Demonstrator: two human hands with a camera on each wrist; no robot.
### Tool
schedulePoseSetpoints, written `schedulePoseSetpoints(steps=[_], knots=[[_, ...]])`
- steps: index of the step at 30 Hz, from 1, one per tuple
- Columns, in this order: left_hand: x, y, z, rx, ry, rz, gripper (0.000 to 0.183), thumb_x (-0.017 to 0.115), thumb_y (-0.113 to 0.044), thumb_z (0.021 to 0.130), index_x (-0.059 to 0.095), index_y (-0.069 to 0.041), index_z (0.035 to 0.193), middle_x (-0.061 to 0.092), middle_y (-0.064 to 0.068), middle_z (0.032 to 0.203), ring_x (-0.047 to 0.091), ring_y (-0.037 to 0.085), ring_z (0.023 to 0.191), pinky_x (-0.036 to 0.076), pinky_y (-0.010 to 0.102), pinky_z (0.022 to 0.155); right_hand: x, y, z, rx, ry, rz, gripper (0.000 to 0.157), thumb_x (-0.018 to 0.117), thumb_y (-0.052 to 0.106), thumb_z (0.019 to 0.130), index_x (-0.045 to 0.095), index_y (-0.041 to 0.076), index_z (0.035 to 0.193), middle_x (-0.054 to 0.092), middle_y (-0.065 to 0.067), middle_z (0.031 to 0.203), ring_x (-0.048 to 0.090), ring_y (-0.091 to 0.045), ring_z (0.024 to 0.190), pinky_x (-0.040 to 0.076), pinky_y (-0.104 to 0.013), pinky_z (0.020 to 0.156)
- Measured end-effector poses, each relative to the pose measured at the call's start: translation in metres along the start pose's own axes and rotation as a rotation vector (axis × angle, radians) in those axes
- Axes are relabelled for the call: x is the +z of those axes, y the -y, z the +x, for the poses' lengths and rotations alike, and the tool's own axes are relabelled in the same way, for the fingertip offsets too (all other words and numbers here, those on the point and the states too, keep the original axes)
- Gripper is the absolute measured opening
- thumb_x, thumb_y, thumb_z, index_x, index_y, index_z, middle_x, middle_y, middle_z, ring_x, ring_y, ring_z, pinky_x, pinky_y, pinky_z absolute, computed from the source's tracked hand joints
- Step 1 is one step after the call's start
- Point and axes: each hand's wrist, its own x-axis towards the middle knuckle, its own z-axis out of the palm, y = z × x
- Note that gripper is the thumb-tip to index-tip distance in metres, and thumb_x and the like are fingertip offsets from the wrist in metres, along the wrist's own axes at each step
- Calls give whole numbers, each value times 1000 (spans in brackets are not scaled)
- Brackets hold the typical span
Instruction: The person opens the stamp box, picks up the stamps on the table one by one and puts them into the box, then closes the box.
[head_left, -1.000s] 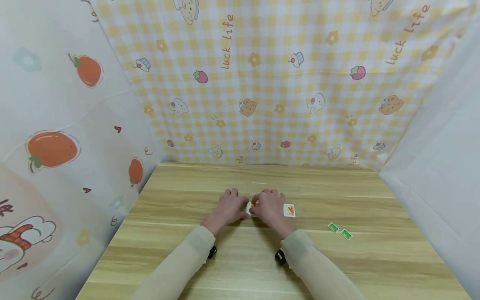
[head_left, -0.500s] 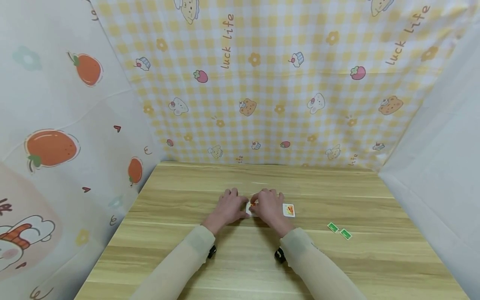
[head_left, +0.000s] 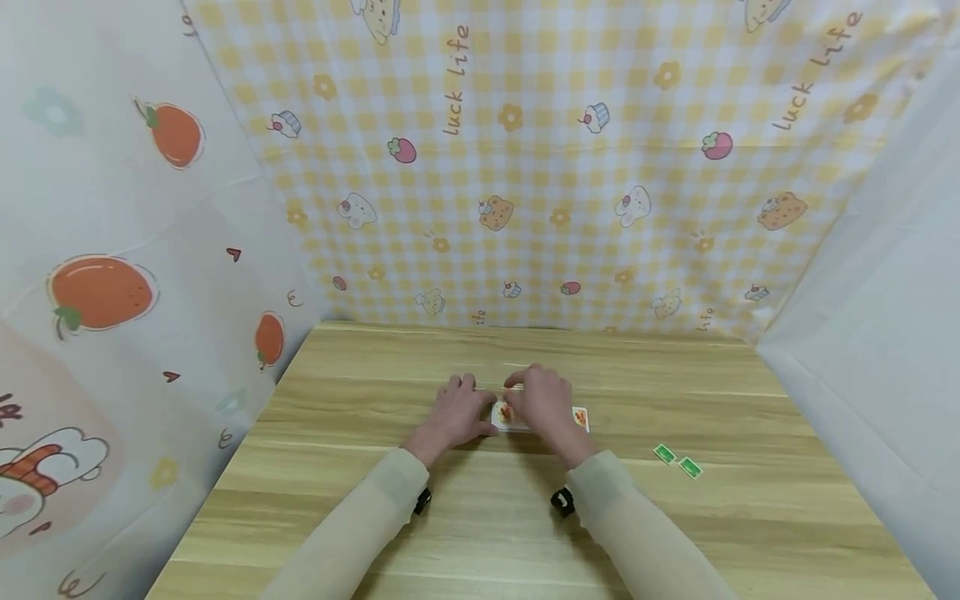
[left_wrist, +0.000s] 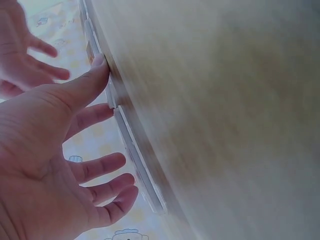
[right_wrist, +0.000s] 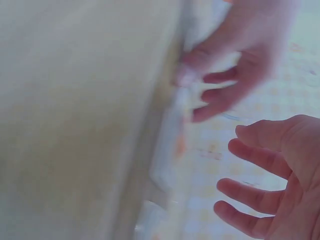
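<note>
A white card (head_left: 505, 412) with a red-orange picture lies on the table between the hands. My left hand (head_left: 453, 419) rests at its left end, thumb tip and index fingertip right at the card's edges. Seen from the left wrist, the left thumb (left_wrist: 92, 80) touches a thin flat edge, and the other fingers spread loosely beside a thin pale-edged flat piece (left_wrist: 141, 162). My right hand (head_left: 546, 408) is over the card's right side and hides part of it. In the right wrist view the right hand (right_wrist: 275, 175) has its fingers extended, nothing between them.
Another picture card (head_left: 581, 418) shows just right of the right hand. Farther right lie two small green cards (head_left: 664, 454) (head_left: 690, 467) with white borders. A pale straight line (head_left: 517, 365) shows beyond the hands. Patterned cloth (head_left: 555, 167) stands behind the wooden table (head_left: 480, 542).
My right hand has drawn back from the white card and moved slightly up, uncovering more of it, while hiding part of the picture card to its right. The left hand stays at the card's left end.
</note>
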Motion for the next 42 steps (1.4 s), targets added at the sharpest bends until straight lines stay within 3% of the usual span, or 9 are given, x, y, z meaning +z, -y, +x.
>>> schedulePoseSetpoints(steps=[3, 7, 11, 15, 17, 19, 29, 38, 42], knots=[[0, 0, 1, 0, 5, 13, 59, 78, -55, 83, 68, -24, 132, 52, 12, 116, 44, 30, 100, 43, 45, 77, -19, -1, -1, 29, 7, 96, 23, 73, 30, 91, 78, 21, 112, 70, -9, 117, 39, -14, 49, 37, -29, 45], [-2, 0, 0, -7, 6, -9, 62, 78, -55, 82, 67, -22, 134, 53, 16, 123, 46, 34, 109, 43, 50, 82, -41, -11, -9, 54, -6, 199, 26, 71, 29, 93, 76, 17, 116, 70, -10, 118, 37, -9, 41, 31, -24, 37], [-6, -2, -2, -15, 5, -28, 65, 79, -54, 82, 64, -22, 136, 51, 18, 128, 45, 37, 114, 42, 52, 85, -58, -31, -20, 56, -36, 261, 26, 71, 27, 93, 75, 14, 115, 72, -13, 113, 47, -14, 43, 39, -28, 41], [-11, -2, -4, -12, 0, -38, 66, 79, -52, 83, 62, -21, 138, 50, 20, 131, 44, 39, 118, 41, 53, 86, -72, -51, -30, 95, -48, 272, 25, 71, 26, 93, 75, 12, 114, 72, -15, 112, 68, -26, 79, 54, -43, 66], [-13, -1, -5, -15, -2, -48, 66, 79, -50, 84, 60, -21, 140, 48, 21, 135, 43, 40, 121, 41, 53, 88, -77, -63, -35, 114, -43, 261, 25, 70, 25, 94, 75, 12, 114, 72, -16, 112, 67, -32, 99, 53, -49, 79], [-15, 2, -6, -24, -9, -65, 67, 79, -50, 84, 59, -22, 142, 47, 21, 139, 42, 41, 124, 40, 54, 89, -82, -76, -39, 133, -31, 256, 26, 70, 24, 94, 74, 10, 116, 71, -18, 114, 65, -37, 105, 52, -53, 83], [-15, 25, -20, -61, -32, -125, 69, 82, -45, 83, 59, -18, 142, 53, 18, 129, 47, 38, 117, 44, 53, 89, -99, -144, -77, 305, 63, 221, 38, 68, 23, 94, 67, 0, 124, 65, -26, 118, 64, -40, 100, 52, -51, 75], [-18, 47, -30, -94, -25, -111, 68, 84, -43, 82, 61, -15, 139, 54, 20, 126, 51, 37, 110, 47, 56, 85, -101, -182, -106, 344, 105, 199, 41, 70, 23, 92, 65, -5, 123, 68, -26, 110, 68, -28, 82, 52, -50, 72], [-19, 57, -33, -98, -28, -139, 67, 85, -41, 81, 62, -13, 138, 55, 18, 120, 51, 33, 103, 47, 50, 80, -100, -189, -113, 338, 126, 205, 42, 74, 24, 90, 67, -4, 121, 71, -23, 106, 68, -30, 86, 53, -48, 71]])
